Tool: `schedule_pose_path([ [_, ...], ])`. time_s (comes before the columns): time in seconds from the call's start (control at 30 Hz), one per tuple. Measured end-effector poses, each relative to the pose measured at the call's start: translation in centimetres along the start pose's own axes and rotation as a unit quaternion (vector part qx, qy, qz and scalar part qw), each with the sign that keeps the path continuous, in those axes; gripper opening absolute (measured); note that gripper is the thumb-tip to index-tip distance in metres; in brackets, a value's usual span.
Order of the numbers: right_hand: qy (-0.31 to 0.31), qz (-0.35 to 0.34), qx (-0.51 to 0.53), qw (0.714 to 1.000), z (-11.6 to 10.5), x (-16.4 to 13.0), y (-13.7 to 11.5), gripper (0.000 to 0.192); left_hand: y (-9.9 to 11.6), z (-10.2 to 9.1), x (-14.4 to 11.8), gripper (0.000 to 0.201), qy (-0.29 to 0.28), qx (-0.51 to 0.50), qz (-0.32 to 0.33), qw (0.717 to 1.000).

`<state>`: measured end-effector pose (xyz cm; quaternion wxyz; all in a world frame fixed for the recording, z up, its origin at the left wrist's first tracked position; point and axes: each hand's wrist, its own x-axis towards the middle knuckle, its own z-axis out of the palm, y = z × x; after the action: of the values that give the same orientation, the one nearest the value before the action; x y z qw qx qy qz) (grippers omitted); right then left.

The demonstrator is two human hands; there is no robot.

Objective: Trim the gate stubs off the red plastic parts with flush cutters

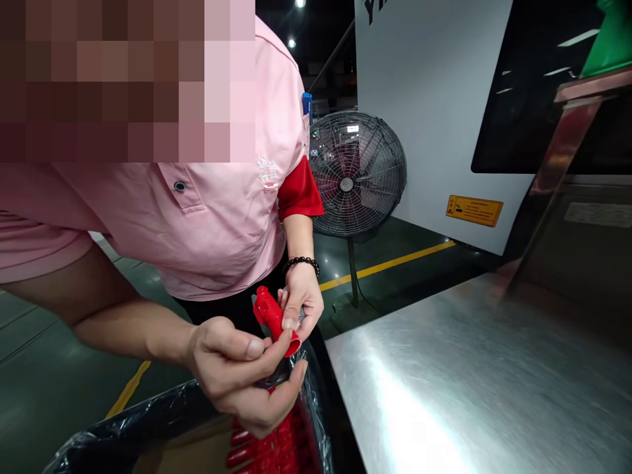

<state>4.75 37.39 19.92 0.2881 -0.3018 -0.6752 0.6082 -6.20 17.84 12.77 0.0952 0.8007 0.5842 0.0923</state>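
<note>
Neither of my own hands shows in the head view. A co-worker in a pink shirt [212,210] stands close in front of me. Both hands in view belong to that person. The co-worker's near hand [237,368] and the other hand [302,299], which wears a dark bead bracelet, together hold a small red plastic part [269,315]. They hold it above a box lined with black plastic film [162,411]. Several similar red parts [276,447] lie inside the box.
A brushed steel table [469,382] fills the lower right, its edge beside the box. A black pedestal fan [356,174] stands behind on the green floor with a yellow line [390,264]. A white machine panel [434,118] bears a yellow label [474,210].
</note>
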Motion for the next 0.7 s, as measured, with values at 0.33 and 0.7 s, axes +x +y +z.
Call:
schedule_pose_path([
  [0.33,-0.079,0.060,-0.028,0.995,-1.4,1.6,-0.4,0.043,6.3,5.3,-1.8,0.061,0.204,0.181,-0.004,0.962],
  [0.7,-0.030,0.062,-0.086,0.994,-0.5,2.3,0.2,0.053,-1.4,2.1,5.6,0.065,0.727,0.634,0.059,0.256],
])
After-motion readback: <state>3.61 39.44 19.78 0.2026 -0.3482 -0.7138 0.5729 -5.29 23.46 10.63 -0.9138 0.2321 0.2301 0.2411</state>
